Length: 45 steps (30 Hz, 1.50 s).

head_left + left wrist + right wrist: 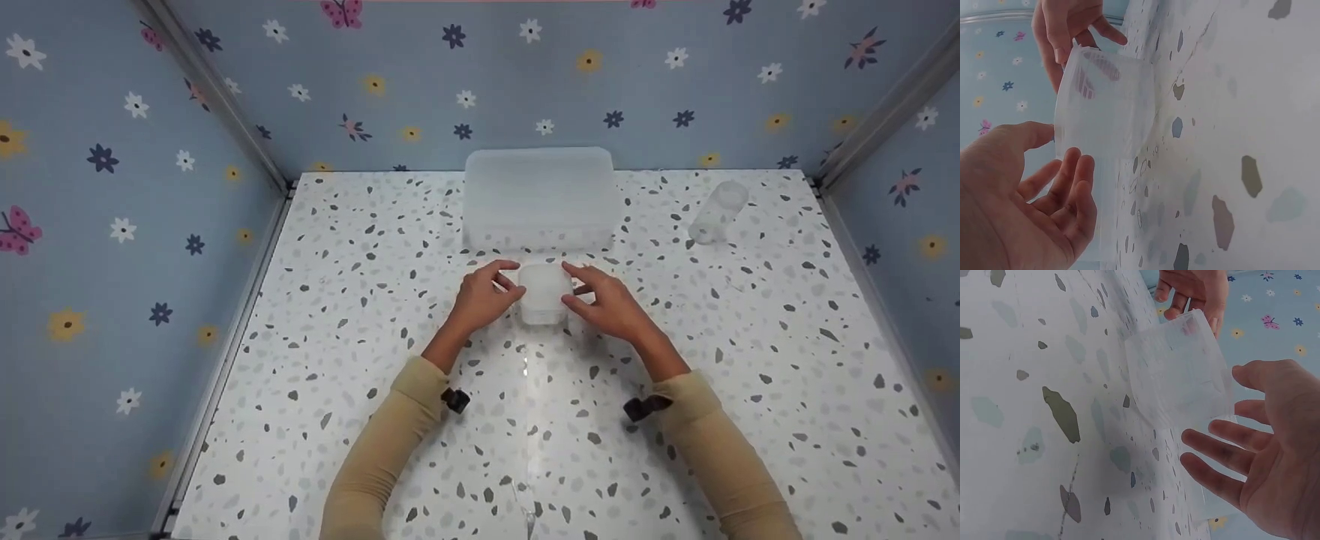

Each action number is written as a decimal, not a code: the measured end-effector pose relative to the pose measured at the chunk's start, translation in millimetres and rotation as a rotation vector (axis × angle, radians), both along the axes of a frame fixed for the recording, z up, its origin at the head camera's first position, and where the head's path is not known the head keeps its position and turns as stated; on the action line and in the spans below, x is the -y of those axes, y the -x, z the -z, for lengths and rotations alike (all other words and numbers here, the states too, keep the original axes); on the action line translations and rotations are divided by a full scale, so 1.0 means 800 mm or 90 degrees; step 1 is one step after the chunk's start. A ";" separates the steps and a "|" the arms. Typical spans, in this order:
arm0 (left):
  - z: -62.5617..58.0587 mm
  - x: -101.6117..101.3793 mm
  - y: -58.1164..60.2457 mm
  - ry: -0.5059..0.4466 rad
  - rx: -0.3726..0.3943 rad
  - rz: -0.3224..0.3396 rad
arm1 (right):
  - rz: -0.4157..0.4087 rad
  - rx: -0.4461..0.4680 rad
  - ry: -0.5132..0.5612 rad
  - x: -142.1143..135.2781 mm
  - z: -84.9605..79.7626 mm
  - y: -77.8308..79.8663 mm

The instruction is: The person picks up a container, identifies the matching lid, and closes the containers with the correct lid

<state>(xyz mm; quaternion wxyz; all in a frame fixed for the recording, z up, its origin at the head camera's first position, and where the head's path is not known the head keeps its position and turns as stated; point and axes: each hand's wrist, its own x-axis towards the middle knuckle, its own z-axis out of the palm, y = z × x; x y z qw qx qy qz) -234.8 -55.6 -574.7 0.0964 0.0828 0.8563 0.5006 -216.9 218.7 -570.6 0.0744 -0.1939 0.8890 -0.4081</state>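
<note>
A small translucent lidded box [545, 296] sits on the speckled table between the two hands. At its left side, my left hand [486, 300] has thumb and index fingertips at the lid's edge. Its other fingers are loosely bent in front of the box wall in the left wrist view. Opposite it, my right hand [611, 304] rests its thumb and index fingertips at the lid's right edge, other fingers spread, as the right wrist view shows. The box's clear side [1176, 371] faces the wrist cameras. Whether each fingertip presses or only touches, I cannot tell.
Just behind the small box stands a large translucent lidded container [538, 195]. A frosted cylindrical bottle or cup [718, 212] is at the back right. Flower-patterned panels [525, 82] bound the white speckled table [337, 300] at the back and sides.
</note>
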 end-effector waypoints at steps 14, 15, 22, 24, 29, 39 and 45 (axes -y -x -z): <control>0.041 0.007 0.017 -0.098 -0.005 0.015 | 0.007 0.014 0.020 0.004 0.003 0.000; 0.039 0.007 0.016 -0.098 -0.004 0.015 | 0.007 0.011 0.016 0.005 0.003 0.000; 0.014 0.002 0.009 -0.068 -0.002 0.009 | 0.008 0.000 0.019 0.007 -0.003 0.001; 0.004 0.000 0.007 -0.049 0.003 0.008 | 0.008 -0.003 0.023 0.007 -0.003 0.001; 0.000 -0.001 0.006 -0.028 -0.017 0.000 | 0.018 -0.005 0.030 0.007 0.000 -0.002; -0.001 0.022 0.009 -0.028 -0.059 -0.025 | -0.018 -0.003 0.014 0.017 -0.006 0.003; 0.000 0.046 0.008 -0.046 -0.063 -0.054 | -0.049 -0.024 0.000 0.024 0.001 0.004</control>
